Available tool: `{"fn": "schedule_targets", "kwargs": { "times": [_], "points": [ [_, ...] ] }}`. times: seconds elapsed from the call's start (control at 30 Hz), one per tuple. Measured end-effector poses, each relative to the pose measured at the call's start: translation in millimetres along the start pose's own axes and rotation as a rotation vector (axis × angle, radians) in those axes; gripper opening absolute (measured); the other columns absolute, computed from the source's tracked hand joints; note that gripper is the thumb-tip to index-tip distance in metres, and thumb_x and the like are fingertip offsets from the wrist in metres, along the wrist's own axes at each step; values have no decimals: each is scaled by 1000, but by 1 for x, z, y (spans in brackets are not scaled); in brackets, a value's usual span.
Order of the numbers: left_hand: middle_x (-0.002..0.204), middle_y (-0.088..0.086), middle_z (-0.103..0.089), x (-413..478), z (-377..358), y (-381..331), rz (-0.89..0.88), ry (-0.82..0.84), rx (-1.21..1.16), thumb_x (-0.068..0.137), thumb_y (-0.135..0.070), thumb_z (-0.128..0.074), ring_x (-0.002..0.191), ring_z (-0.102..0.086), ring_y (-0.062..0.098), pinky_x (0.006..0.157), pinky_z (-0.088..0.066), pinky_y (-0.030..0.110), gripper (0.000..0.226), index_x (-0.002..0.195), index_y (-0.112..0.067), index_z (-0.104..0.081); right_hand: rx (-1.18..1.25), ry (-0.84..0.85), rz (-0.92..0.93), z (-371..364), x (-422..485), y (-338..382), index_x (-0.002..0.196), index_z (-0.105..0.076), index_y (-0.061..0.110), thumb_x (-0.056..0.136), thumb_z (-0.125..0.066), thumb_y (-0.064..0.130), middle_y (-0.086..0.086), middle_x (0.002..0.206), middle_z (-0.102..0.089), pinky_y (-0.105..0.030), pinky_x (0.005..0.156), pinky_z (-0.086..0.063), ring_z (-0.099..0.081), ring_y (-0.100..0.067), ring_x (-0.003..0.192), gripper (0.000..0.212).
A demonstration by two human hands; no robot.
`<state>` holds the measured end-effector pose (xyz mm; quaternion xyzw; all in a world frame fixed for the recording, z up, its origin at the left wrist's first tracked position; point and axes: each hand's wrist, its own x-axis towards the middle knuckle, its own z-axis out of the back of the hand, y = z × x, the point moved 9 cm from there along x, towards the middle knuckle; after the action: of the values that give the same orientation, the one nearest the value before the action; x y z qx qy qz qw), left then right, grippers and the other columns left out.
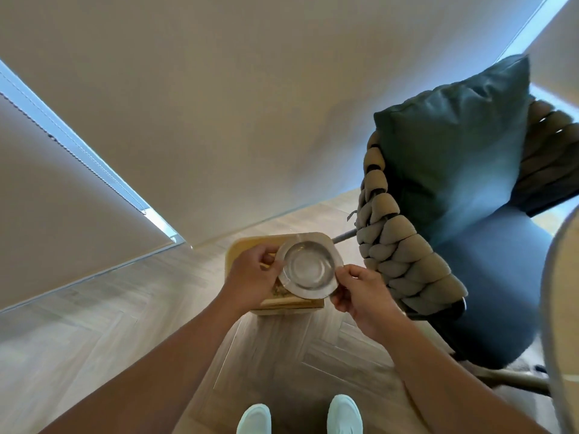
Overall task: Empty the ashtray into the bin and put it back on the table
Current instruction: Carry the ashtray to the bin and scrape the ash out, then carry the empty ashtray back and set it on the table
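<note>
A round metal ashtray [308, 269] is held above a light wooden bin [247, 245] that stands on the floor. Its bowl faces me and looks bare and shiny. My left hand [253, 278] grips the ashtray's left rim. My right hand [357, 292] pinches its right rim with thumb and fingers. The bin's rim shows behind and to the left of the ashtray; some debris is visible inside near its front wall, below the ashtray.
A woven rope chair [398, 255] with a dark teal cushion [454, 145] stands close on the right. A round pale table edge [554, 308] curves in at the far right. Wall and window blind lie behind; my two shoes [299, 416] are on the herringbone floor.
</note>
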<state>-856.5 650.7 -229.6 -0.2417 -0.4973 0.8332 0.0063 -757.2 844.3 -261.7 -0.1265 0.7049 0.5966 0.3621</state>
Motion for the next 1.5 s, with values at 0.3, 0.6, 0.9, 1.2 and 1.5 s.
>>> {"fn": "schedule_targets", "kwargs": {
  "times": [0.3,0.6,0.9,1.2,1.5],
  "points": [
    [96,17,-67,-112,-3,-127,-25,196,-176,90,-8,-64,58,-71,19,57,-60,28,23,110,-19,-67,-102,-236,229,53,-164,75,116,-59,25,99,-56,18,-4,58,-67,-27,43,-48,-58,-17,46,19],
    [93,3,-73,-231,-82,-243,-260,453,-7,89,-18,-66,71,-74,14,58,-58,21,30,119,-17,-63,-43,-529,381,163,-351,97,115,-66,26,95,-61,19,5,47,-62,-22,38,-41,-53,-12,37,22],
    [84,1,-73,-317,-257,-290,-293,767,97,89,-9,-66,72,-74,11,55,-57,20,30,115,-24,-63,-113,-750,280,300,-458,15,133,-55,23,77,-80,39,-3,64,-61,-26,59,-44,-54,-12,56,63],
    [87,13,-71,-339,-442,-306,-229,806,199,92,-17,-63,63,-70,18,55,-58,32,24,116,-18,-65,-282,-731,189,454,-443,-41,146,-34,22,55,-93,35,9,103,-64,-19,76,-50,-63,-11,88,109],
    [97,16,-69,-283,-550,-303,-132,764,299,89,-10,-54,62,-70,22,56,-57,32,29,116,-17,-62,-339,-664,91,556,-358,-60,155,-21,18,58,-92,31,-7,125,-63,-35,89,-49,-61,-26,105,121]
  ]
}}
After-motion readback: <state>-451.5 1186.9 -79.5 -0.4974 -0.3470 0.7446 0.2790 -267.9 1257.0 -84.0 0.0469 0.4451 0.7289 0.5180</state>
